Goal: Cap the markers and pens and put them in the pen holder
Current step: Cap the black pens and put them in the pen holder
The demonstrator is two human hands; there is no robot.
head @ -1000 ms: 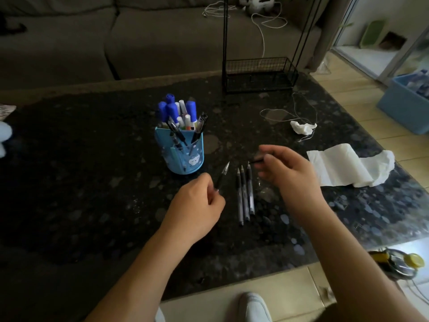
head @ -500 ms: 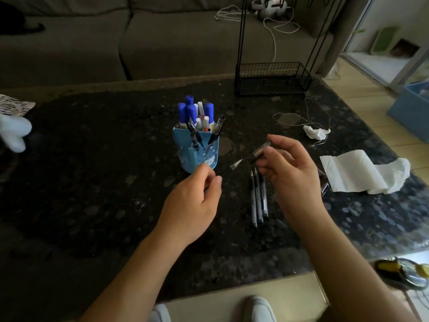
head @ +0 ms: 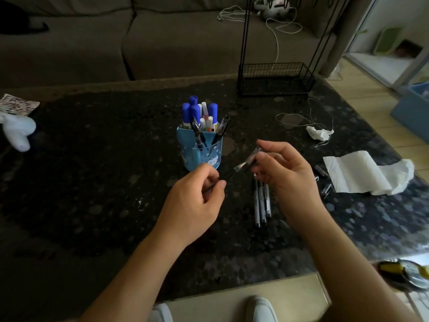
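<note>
Using the left grip (head: 192, 205), a slim black pen (head: 226, 176) is pinched; a clear plastic cap (head: 247, 160) is pinched by the right grip (head: 287, 173).

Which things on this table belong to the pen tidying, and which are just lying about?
Job in hand: pen pinched in left hand; clear cap in right hand; three loose pens; loose caps; blue pen holder.
Lying about: paper towel; crumpled tissue; wire rack; white plush toy.
</note>
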